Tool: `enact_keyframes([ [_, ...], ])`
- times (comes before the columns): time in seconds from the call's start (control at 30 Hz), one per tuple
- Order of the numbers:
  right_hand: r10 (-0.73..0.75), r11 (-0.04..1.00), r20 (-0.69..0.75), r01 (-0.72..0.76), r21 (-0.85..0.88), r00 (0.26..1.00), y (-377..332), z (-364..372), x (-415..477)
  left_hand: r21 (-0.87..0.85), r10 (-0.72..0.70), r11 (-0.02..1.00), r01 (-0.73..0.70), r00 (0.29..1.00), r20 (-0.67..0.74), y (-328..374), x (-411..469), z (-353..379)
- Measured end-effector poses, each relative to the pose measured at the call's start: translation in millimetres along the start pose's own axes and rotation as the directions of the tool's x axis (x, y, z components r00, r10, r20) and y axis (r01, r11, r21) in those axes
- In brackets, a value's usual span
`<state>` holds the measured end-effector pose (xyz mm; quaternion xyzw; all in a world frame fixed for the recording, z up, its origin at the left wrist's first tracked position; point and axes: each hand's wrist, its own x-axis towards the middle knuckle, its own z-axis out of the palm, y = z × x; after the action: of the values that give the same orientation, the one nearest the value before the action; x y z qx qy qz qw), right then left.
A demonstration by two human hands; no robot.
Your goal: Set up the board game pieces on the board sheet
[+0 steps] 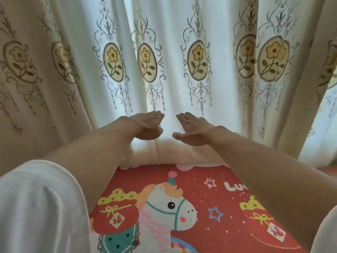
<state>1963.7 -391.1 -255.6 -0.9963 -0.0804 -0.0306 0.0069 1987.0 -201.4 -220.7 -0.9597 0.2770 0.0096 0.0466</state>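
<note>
While outstretched, hands (148, 125) (193, 129) flat, apart.

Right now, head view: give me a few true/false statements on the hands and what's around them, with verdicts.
1. The left hand and right hand are stretched forward, fingers straight, holding nothing. True.
2. The left hand pinches a game piece. False: it is empty, and no piece is in view.
3. A red mat with a cartoon horse lies under the arms. True.
4. The curtain behind the hands is plain blue. False: it is cream with flower medallions.
5. A board sheet is spread on the red mat. False: no sheet shows on the part in view.
</note>
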Motion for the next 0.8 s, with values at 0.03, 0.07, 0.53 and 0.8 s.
enact_keyframes([
  [0.03,-0.004,1.0,0.004,0.004,-0.004,1.0,-2,18,-3,0.007,0.009,1.0,-0.01,1.0,0.001,4,-3,19],
  [0.07,-0.001,1.0,0.012,0.001,-0.009,1.0,-2,31,-5,0.028,0.018,0.999,-0.018,1.0,0.001,8,-5,35],
  [0.53,-0.02,1.0,-0.014,0.019,-0.013,1.0,-33,226,-194,0.116,0.0,0.993,-0.002,1.0,0.015,76,-148,260],
  [0.8,-0.001,1.0,-0.049,0.002,0.011,0.999,-52,197,-262,0.035,0.038,0.999,-0.037,0.999,-0.038,108,-213,235],
])
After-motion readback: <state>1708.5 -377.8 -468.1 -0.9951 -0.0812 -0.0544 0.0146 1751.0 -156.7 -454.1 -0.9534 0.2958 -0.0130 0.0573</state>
